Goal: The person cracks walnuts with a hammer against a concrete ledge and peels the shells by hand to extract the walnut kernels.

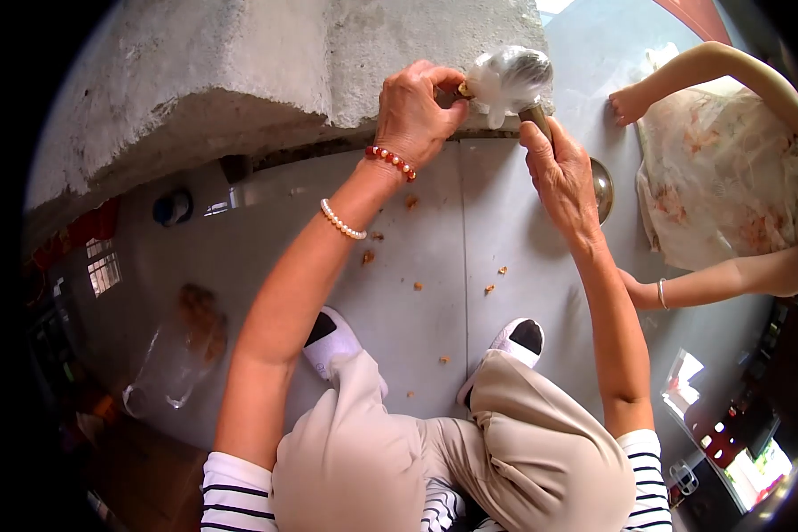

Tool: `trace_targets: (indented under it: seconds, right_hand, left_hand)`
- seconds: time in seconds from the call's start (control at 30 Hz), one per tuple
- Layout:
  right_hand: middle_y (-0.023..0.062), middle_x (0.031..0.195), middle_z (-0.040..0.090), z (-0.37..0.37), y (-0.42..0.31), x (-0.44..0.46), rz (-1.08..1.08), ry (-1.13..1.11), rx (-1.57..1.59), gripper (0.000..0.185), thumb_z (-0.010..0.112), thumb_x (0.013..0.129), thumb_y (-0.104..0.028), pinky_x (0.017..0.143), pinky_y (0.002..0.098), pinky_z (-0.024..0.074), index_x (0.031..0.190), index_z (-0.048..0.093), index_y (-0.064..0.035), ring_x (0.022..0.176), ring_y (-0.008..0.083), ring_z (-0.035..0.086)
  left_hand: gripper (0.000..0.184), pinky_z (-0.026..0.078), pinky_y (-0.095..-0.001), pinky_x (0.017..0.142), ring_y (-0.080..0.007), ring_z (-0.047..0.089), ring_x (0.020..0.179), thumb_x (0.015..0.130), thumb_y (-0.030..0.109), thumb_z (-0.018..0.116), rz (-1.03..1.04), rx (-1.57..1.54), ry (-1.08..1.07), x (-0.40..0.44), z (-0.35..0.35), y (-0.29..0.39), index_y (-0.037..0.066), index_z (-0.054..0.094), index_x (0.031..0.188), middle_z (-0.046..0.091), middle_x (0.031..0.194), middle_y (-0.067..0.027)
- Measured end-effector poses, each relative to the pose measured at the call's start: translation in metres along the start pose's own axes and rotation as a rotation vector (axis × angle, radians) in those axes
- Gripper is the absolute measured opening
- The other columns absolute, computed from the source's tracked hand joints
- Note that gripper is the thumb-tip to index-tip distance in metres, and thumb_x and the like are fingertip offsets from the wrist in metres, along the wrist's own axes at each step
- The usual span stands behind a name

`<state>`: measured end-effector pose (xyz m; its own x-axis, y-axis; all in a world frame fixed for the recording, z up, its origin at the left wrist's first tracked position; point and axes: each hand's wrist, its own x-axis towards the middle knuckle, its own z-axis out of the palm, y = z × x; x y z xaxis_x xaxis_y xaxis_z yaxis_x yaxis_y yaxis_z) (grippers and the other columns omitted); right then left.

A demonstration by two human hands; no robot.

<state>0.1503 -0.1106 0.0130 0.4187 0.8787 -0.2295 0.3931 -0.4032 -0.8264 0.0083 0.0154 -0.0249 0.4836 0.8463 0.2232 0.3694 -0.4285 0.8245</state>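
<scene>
nearest us we see beige trousers (346, 461) on bent legs, with striped sleeves (239, 492) on either side. past the knees, two pale slippers (521, 341) stand on the grey floor (426, 328). small brown bits (368, 257) lie scattered over it, and off to the left we find a clear bag (160, 372) with a brown heap (200, 319) at its far end.

farther out, the left arm wears a pearl bracelet (343, 220) and, nearer the wrist, a red-and-white one (390, 163). at the slab's edge, the left hand (417, 106) pinches a small brown piece (462, 89) between thumb and fingers. the right hand (559, 173) is wrapped round the handle of a hammer (535, 116), whose head, bundled in plastic (505, 78), sits just beside the piece; we cannot tell whether they touch. a metal bowl (604, 191) shows partly behind the right wrist.

to the right we see another person in a flowered dress (718, 168), one hand (629, 106) near the slab's corner, the other partly behind the right forearm. the rough concrete slab (257, 53) fills the far side.
</scene>
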Motion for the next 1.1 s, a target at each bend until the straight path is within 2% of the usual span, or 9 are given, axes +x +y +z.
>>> trace_targets:
  seconds: [0.07, 0.17, 0.47, 0.7, 0.73, 0.8, 1.0, 1.1]
  right_hand:
    - [0.0104, 0.063, 0.048, -0.002, -0.003, 0.001, 0.001, 0.012, 0.014, 0.041, 0.052, 0.092, -0.041, 0.056, 0.0336, 0.0399, 0.086, 0.05, 0.0001, 0.059, 0.0163, 0.043]
    - [0.0107, 0.063, 0.047, -0.002, -0.007, -0.001, -0.011, 0.028, 0.046, 0.042, 0.052, 0.092, -0.041, 0.057, 0.0336, 0.0401, 0.084, 0.048, 0.0006, 0.059, 0.0163, 0.043]
    - [0.0106, 0.063, 0.047, 0.0, -0.007, -0.002, -0.037, 0.021, 0.01, 0.041, 0.053, 0.092, -0.039, 0.056, 0.0327, 0.0398, 0.083, 0.047, 0.0004, 0.059, 0.0144, 0.041]
    - [0.0126, 0.061, 0.049, -0.001, -0.022, -0.003, -0.189, 0.088, 0.051, 0.032, 0.054, 0.092, -0.032, 0.052, 0.0326, 0.04, 0.087, 0.049, -0.0004, 0.055, 0.0166, 0.043]
    - [0.0146, 0.06, 0.05, 0.0, -0.019, 0.0, -0.167, 0.062, -0.072, 0.035, 0.054, 0.092, -0.033, 0.053, 0.0344, 0.041, 0.085, 0.049, 0.0001, 0.054, 0.0186, 0.044]
    - [0.0152, 0.06, 0.051, 0.003, -0.012, 0.003, -0.117, 0.04, -0.126, 0.038, 0.053, 0.092, -0.036, 0.054, 0.0358, 0.0413, 0.084, 0.048, 0.0007, 0.054, 0.0194, 0.044]
    - [0.0135, 0.062, 0.05, -0.002, -0.011, 0.002, -0.046, 0.037, -0.045, 0.039, 0.053, 0.092, -0.038, 0.054, 0.0343, 0.0404, 0.085, 0.05, 0.0007, 0.055, 0.0187, 0.043]
    - [0.0122, 0.062, 0.049, -0.005, -0.021, 0.0, -0.101, 0.08, 0.006, 0.036, 0.053, 0.092, -0.036, 0.054, 0.0327, 0.04, 0.087, 0.05, 0.0002, 0.055, 0.0168, 0.043]
  left_hand:
    - [0.018, 0.051, -0.0323, 0.068, -0.0216, 0.063, 0.069, 0.064, 0.009, 0.068, 0.005, -0.004, -0.002, 0.002, -0.001, 0.0, 0.005, 0.067, 0.082, 0.064, 0.077, -0.0092]
    - [0.018, 0.045, -0.0218, 0.055, -0.0066, 0.052, 0.057, 0.067, 0.012, 0.071, 0.01, -0.002, 0.027, 0.002, 0.0, -0.001, 0.007, 0.068, 0.084, 0.065, 0.076, -0.0003]
    - [0.016, 0.044, -0.0211, 0.052, -0.0048, 0.048, 0.052, 0.068, 0.015, 0.07, -0.016, 0.009, 0.009, 0.006, -0.002, -0.002, 0.006, 0.066, 0.08, 0.065, 0.07, 0.002]
    - [0.017, 0.044, -0.0206, 0.052, -0.0044, 0.048, 0.053, 0.067, 0.014, 0.07, -0.069, 0.001, -0.005, 0.007, -0.001, -0.002, 0.006, 0.065, 0.082, 0.065, 0.07, 0.0021]
    - [0.018, 0.044, -0.0208, 0.053, -0.0046, 0.048, 0.053, 0.067, 0.014, 0.071, -0.057, -0.005, 0.004, 0.007, -0.002, -0.002, 0.006, 0.065, 0.082, 0.064, 0.071, 0.0018]
    - [0.02, 0.044, -0.021, 0.053, -0.0051, 0.049, 0.054, 0.067, 0.014, 0.071, -0.038, -0.006, 0.009, 0.01, -0.003, -0.002, 0.005, 0.064, 0.084, 0.064, 0.072, 0.001]
    - [0.024, 0.046, -0.0216, 0.055, -0.0064, 0.051, 0.054, 0.067, 0.016, 0.073, -0.026, 0.029, 0.005, 0.008, -0.001, -0.004, 0.004, 0.062, 0.085, 0.064, 0.074, -0.0008]
    - [0.025, 0.046, -0.0218, 0.055, -0.0065, 0.051, 0.055, 0.067, 0.017, 0.073, -0.055, 0.026, 0.0, 0.008, -0.002, -0.002, 0.004, 0.062, 0.085, 0.064, 0.073, -0.0006]
